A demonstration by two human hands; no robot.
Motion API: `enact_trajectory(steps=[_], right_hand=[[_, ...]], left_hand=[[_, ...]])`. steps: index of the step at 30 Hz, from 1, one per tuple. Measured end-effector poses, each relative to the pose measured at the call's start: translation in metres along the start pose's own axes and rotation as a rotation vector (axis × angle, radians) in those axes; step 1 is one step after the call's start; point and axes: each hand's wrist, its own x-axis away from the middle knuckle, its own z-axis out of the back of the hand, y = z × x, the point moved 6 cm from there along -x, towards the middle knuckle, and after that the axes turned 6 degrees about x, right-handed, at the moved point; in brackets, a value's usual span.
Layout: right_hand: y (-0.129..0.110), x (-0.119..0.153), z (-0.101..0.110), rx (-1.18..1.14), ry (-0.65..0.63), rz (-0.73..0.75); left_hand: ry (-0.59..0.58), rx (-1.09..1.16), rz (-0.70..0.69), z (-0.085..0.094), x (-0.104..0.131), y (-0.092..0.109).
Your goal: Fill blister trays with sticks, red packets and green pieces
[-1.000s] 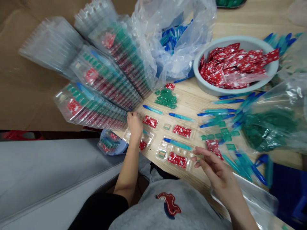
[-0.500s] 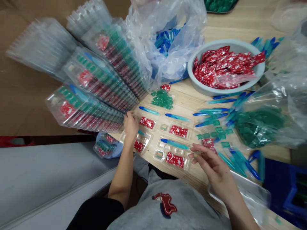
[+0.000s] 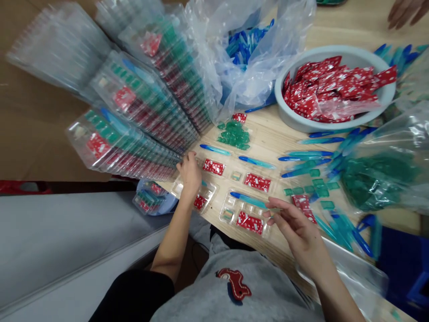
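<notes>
Curling over a blister tray (image 3: 248, 207) at the worktop's (image 3: 264, 134) front edge, the right hand (image 3: 298, 235) — like the left hand (image 3: 190, 176) over the neighbouring tray (image 3: 208, 192) — may grip something, I can't tell, while a co-worker's hand (image 3: 407, 12) has newly appeared beyond, the trays looking no fuller.

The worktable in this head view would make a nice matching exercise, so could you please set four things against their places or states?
Things
1. Basin
2. Right hand
3. Patch
4. Left hand

Places or states
A. Red, on the grey shirt
B. Beside the tall stacks of plastic trays
C. Pale grey, filled with red packets
D. Fingertips at the right end of a single tray

Pairs: 1-C, 2-D, 3-A, 4-B
</notes>
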Motion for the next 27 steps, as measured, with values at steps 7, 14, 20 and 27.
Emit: enact_trajectory(steps=[7, 14, 20, 27], right_hand=[[0.004, 0.002, 0.003, 0.034, 0.008, 0.003], [0.002, 0.006, 0.008, 0.032, 0.049, 0.018], [-0.047, 0.014, 0.058, 0.045, 0.107, 0.142], [-0.157, -0.015, 0.209, 0.747, 0.607, 0.19]], left_hand=[[0.039, -0.108, 0.02, -0.001, 0.0, 0.001], [-0.024, -0.111, -0.042, 0.004, 0.003, 0.001], [-0.053, -0.069, -0.176, 0.009, 0.012, 0.008], [0.048, -0.068, -0.189, 0.016, 0.017, 0.011]])
